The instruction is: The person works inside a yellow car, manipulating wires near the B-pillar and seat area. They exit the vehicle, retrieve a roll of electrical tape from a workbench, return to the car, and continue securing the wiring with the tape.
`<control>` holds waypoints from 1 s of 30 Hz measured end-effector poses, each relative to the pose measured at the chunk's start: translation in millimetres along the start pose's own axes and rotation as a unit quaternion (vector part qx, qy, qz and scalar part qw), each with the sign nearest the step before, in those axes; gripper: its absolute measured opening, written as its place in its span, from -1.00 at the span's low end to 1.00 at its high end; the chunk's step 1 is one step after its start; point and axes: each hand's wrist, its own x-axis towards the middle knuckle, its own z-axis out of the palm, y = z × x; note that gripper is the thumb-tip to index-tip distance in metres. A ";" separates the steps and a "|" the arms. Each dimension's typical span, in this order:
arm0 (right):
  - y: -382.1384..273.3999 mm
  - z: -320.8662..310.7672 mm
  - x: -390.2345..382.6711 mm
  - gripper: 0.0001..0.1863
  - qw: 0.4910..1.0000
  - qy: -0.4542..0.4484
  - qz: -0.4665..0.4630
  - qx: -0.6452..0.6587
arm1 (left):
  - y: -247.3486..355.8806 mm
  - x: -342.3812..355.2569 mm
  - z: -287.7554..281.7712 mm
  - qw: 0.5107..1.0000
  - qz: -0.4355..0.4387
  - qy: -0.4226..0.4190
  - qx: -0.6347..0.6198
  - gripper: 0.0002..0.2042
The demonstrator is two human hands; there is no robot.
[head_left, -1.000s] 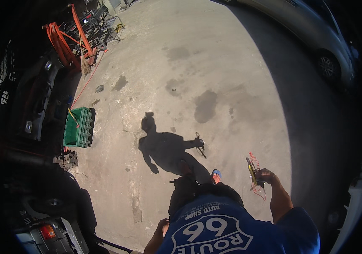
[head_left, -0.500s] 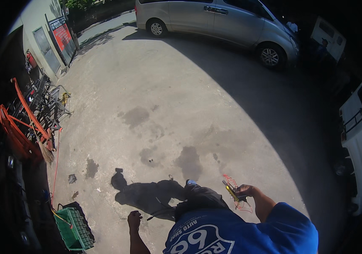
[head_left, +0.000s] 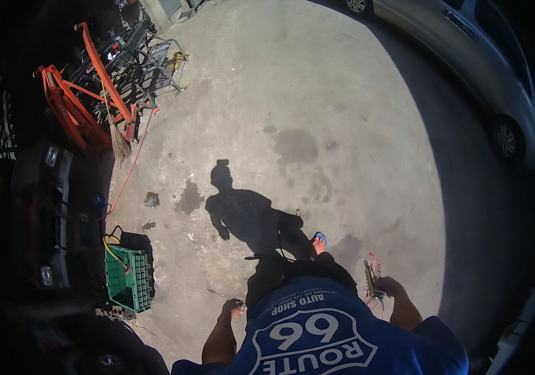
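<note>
My right hand [head_left: 390,287] is closed round a slim yellow-and-metal tool [head_left: 369,279], out to the right of my body. Red coiled wire [head_left: 375,264] hangs with it, and thin strands trail below the fingers. The tool's exact kind is too small to tell. My left hand [head_left: 234,308] hangs low beside my hip with its fingers curled, and nothing shows in it. That hand is above the concrete floor [head_left: 242,137], touching nothing. One foot in a blue slipper [head_left: 320,237] shows ahead of my dark shorts.
To the left stands a green plastic crate [head_left: 131,281] with a yellow hose [head_left: 113,253] over its side. Beyond it are a red hose [head_left: 133,165], a straw broom [head_left: 119,140] and an orange folding hoist [head_left: 74,112]. A silver van [head_left: 461,47] is parked at the far right.
The view has swung left and moved forward; the crate and hoist appear closer and the van has shifted right. My left hand has moved nearer my hip. The right hand still holds the tool.
</note>
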 end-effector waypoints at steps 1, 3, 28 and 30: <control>-46.8 -18.8 14.9 -0.69 0.997 -0.040 -0.057 0.021 | -2.0 6.0 -1.6 0.981 -0.011 -0.005 -0.195 -0.84; -144.2 -41.2 49.2 -0.66 0.983 0.007 -0.101 -0.154 | 11.7 27.1 -9.6 0.999 0.044 0.009 -0.009 -0.72; -714.3 109.6 219.0 -0.78 0.992 -0.068 -0.106 0.004 | 760.2 178.6 -294.0 0.964 0.197 0.169 0.062 -0.78; -794.4 105.9 215.2 -0.78 0.992 -0.041 -0.117 -0.028 | 772.1 183.1 -301.7 0.993 0.088 0.082 -0.017 -0.80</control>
